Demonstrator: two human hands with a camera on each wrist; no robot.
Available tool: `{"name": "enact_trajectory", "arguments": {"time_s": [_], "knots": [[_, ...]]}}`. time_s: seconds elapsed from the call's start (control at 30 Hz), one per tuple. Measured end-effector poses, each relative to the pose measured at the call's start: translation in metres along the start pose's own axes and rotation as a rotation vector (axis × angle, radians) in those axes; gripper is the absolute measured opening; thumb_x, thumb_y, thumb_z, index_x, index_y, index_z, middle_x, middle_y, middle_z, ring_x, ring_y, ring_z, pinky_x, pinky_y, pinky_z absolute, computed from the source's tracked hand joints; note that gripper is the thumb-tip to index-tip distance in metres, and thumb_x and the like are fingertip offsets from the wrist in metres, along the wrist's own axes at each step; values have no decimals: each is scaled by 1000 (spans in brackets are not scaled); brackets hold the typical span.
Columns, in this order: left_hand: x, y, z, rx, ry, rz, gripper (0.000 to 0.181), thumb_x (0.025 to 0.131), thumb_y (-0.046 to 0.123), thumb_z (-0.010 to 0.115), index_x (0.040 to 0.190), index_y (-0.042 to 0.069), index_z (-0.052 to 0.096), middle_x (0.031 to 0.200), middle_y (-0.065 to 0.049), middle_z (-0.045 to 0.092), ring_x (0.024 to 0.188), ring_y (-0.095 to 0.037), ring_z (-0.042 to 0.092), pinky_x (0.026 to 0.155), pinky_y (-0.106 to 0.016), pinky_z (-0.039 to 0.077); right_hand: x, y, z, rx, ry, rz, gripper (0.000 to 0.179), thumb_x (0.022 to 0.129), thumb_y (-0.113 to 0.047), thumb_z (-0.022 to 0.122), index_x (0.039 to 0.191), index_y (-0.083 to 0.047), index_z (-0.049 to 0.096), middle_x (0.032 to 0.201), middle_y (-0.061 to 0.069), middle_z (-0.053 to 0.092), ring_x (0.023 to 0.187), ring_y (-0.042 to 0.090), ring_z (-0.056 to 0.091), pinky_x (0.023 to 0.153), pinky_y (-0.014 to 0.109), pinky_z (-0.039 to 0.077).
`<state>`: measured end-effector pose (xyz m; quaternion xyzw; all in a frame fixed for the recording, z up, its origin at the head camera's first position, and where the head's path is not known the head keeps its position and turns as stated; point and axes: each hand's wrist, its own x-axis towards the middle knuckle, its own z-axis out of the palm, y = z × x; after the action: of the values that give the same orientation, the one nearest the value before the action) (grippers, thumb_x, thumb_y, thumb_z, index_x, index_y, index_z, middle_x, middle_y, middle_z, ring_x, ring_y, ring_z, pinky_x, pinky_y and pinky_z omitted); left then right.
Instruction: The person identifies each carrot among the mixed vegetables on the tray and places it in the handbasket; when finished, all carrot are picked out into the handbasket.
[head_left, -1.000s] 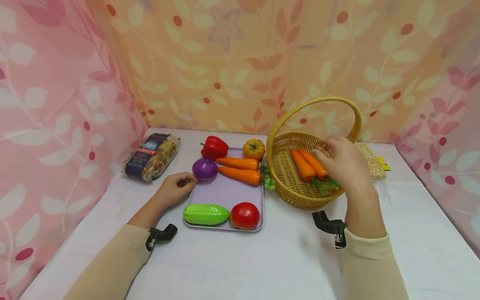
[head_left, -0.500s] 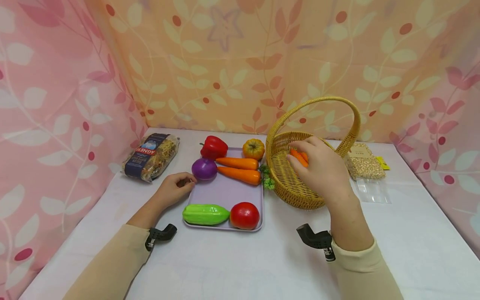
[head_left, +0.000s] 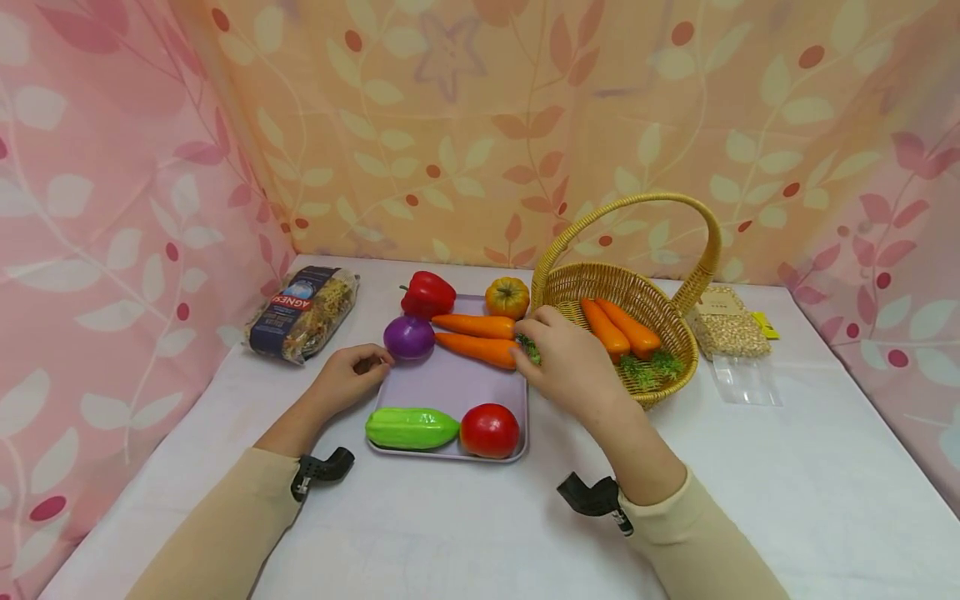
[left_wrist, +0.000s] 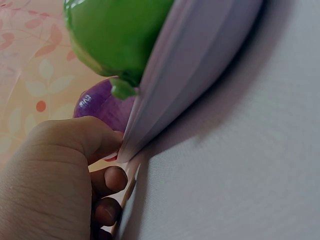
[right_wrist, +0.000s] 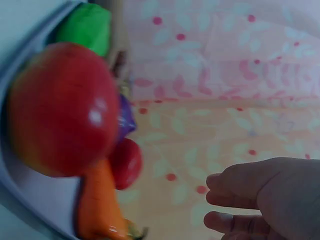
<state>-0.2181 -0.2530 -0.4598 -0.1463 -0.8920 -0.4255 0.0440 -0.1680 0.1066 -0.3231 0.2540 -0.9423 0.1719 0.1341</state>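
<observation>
My right hand (head_left: 570,358) is over the leafy tops of two orange carrots, its thumb and fingers apart at either side of the greens. Both carrots, upper carrot (head_left: 472,326) and lower carrot (head_left: 476,350), lie on a lilac tray (head_left: 480,387). In the right wrist view, the fingers (right_wrist: 235,182) show nothing between them. Loosely bent, my left hand (head_left: 348,379) rests at the tray's left edge beside a round purple vegetable (head_left: 408,337). The left wrist view shows its thumb tip right at the rim, the other fingers loosely curled below.
The tray also bears a green ridged vegetable (head_left: 412,428), a tomato (head_left: 489,431), a red bell pepper (head_left: 427,295) and a small pumpkin (head_left: 507,297). A handled wicker basket (head_left: 678,333) holds two carrots (head_left: 618,327). Pasta (head_left: 303,315) and grain bags (head_left: 727,325) flank them.
My right hand has moved left from above the basket to the carrot tops at the tray's right edge, uncovering the basket's carrots. My left hand has stayed in place.
</observation>
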Motion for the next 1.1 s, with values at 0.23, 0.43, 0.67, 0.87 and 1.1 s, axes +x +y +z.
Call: {"name": "enact_trajectory", "arguments": {"time_s": [0.23,0.43,0.67,0.87,1.1], "knots": [[-1,2,0,0,-1,0,10,96,9,69,104,10,75,98,-4,69,84,-21,54,74,-30,45,8,1,48,142,-205,100,48,97,-24,71,138,-3,60,131,14,59,112,27,59,98,43,51],[-1,2,0,-4,-1,0,10,96,8,69,104,10,75,98,-4,69,83,-21,54,73,-30,45,6,3,70,131,-242,165,57,100,-19,66,149,3,47,149,25,46,134,38,51,109,49,42],[0,3,-1,2,-4,-12,10,97,8,68,105,10,75,96,-4,68,85,-22,54,74,-31,46,5,1,75,4,-183,200,49,98,-13,68,141,5,54,128,27,59,111,38,64,96,48,52],[0,3,0,2,-3,-4,10,97,9,68,104,10,75,98,-4,69,85,-21,55,74,-30,46,4,1,75,-72,-207,236,50,97,-16,69,140,5,54,116,22,67,104,34,67,92,46,55],[0,2,0,0,1,4,9,97,9,68,104,10,75,94,-3,67,85,-22,54,74,-29,45,4,1,72,-111,-255,231,34,92,-29,78,102,2,69,81,10,64,74,25,62,70,39,55]]}}
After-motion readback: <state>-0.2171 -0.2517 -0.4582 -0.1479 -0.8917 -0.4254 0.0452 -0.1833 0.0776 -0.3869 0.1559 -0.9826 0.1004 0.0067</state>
